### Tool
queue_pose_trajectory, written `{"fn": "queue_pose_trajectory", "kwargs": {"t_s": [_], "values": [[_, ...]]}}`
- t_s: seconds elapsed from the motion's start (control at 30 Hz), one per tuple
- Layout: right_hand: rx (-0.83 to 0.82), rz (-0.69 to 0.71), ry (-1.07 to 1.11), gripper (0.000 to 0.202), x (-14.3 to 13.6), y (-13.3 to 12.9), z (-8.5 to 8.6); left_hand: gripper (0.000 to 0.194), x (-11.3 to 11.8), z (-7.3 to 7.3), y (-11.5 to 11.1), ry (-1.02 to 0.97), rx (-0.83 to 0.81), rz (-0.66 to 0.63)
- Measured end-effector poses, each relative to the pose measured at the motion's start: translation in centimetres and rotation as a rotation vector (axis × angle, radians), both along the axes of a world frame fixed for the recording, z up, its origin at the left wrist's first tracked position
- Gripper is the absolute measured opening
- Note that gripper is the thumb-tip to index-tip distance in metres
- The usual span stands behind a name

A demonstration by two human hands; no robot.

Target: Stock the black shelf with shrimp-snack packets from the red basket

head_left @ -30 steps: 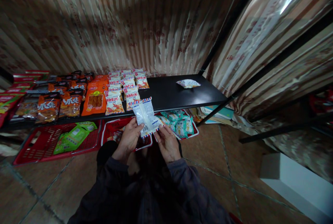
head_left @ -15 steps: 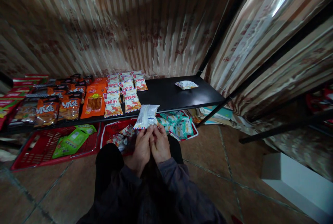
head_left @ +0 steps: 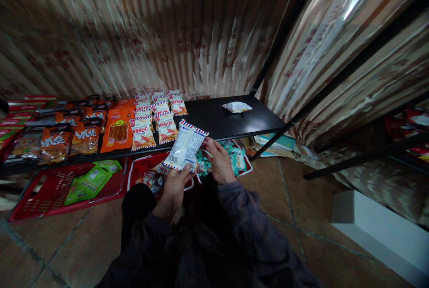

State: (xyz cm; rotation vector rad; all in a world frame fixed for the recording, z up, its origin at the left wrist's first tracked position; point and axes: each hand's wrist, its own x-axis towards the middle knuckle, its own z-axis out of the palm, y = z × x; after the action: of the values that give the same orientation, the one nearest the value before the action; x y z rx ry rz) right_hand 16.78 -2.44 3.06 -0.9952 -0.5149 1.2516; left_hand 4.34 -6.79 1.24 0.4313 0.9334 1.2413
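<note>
A white snack bag [head_left: 187, 147] with red-and-blue striped ends is in my left hand [head_left: 174, 185], which is closed on its lower end, thumb on top. Its printed back and barcode face up. My right hand [head_left: 219, 160] is at the bag's right side, thumb and fingers parted, fingertips close to the upper right corner; whether they touch it I cannot tell. Just beyond, matching snack bags [head_left: 166, 126] stand in rows on the black shelf [head_left: 214, 120]. Another such bag [head_left: 237, 107] lies by itself farther right on the shelf.
Orange packets [head_left: 117, 129] and dark-orange snack bags [head_left: 85, 136] fill the shelf's left. Below are a red basket [head_left: 43, 192] with green packets [head_left: 89, 183], and another basket [head_left: 139, 167]. Teal packets [head_left: 236, 158] lie under the shelf. A white box [head_left: 378, 230] sits right; a black post [head_left: 273, 140] slants nearby.
The bag has turned and tilted up, now showing more of its printed back. My right hand has moved from its bottom end to the upper right; my left hand still holds it.
</note>
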Motion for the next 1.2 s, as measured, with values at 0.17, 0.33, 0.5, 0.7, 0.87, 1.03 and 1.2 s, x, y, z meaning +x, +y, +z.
{"fn": "queue_pose_trajectory", "kwargs": {"t_s": [0.17,0.33,0.5,0.7,0.87,1.03,1.2], "values": [[0.023,-0.008,-0.001,0.025,0.2,1.2,0.7,0.048,-0.2,-0.3,-0.2,0.049,-0.016,-0.030],[0.005,-0.100,-0.032,0.019,0.8,1.9,0.9,0.049,-0.6,-0.7,-0.6,0.096,0.009,-0.067],[0.003,-0.131,-0.121,0.017,1.5,2.9,1.0,0.043,-0.6,-1.7,-0.7,0.135,0.030,-0.085],[0.002,-0.041,-0.152,0.020,1.2,3.2,1.0,0.039,-0.6,-2.2,-0.7,0.122,-0.004,-0.045],[0.048,0.053,-0.090,0.027,0.3,2.4,0.9,0.041,-0.1,-1.3,-1.1,0.069,-0.033,-0.005],[0.058,0.159,-0.020,0.032,-0.7,0.7,0.2,0.041,0.5,-0.8,-1.0,0.026,-0.055,0.038],[0.097,0.244,0.022,0.041,-1.7,-0.7,-1.2,0.041,0.6,-1.5,-0.2,0.078,-0.070,0.123]]}}
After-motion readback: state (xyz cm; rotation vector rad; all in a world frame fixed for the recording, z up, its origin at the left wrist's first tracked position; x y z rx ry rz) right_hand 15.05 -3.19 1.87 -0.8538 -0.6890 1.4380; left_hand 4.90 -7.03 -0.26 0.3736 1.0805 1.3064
